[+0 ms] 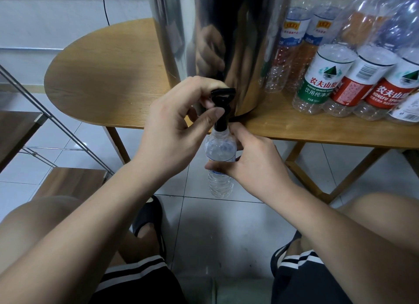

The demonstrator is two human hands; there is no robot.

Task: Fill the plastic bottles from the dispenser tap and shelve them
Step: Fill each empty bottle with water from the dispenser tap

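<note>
A shiny steel dispenser (226, 31) stands on a wooden table (108, 81), its black tap (221, 108) jutting over the front edge. My left hand (179, 127) grips the tap's lever, thumb on the spout and fingers curled behind the handle. Directly under the spout hangs a clear plastic bottle (220, 152), its mouth against the tap. My right hand (251, 163) holds that bottle round its middle. Whether water is flowing cannot be made out.
Several empty plastic bottles (324, 81) with green, red and blue labels crowd the table to the right of the dispenser. A metal-framed rack with dark wooden shelves (20, 131) stands at the left. My knees and sandalled feet are on the white tiled floor (217, 231) below.
</note>
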